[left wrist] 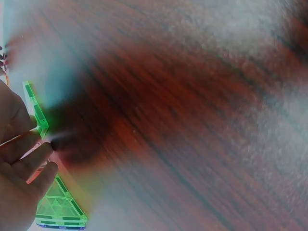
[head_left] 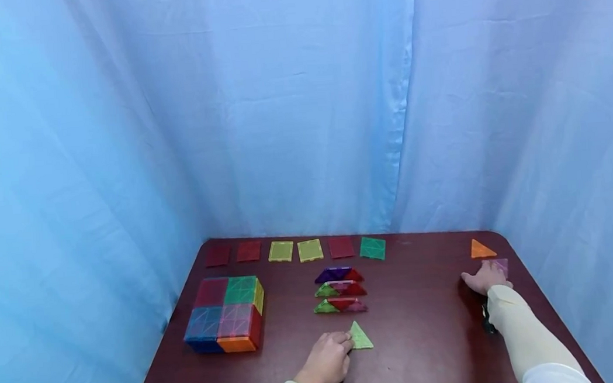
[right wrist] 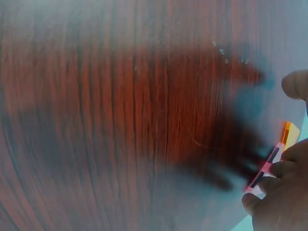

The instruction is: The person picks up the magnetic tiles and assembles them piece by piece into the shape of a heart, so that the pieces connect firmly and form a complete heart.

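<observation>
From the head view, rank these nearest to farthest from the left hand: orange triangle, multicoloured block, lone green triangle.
1. Lone green triangle: at the left hand, just to its right.
2. Multicoloured block: off to the left, somewhat further back.
3. Orange triangle: well across to the right, toward the far corner.

High head view faces forward and down; close wrist views share the tabletop [head_left: 416, 302]
</observation>
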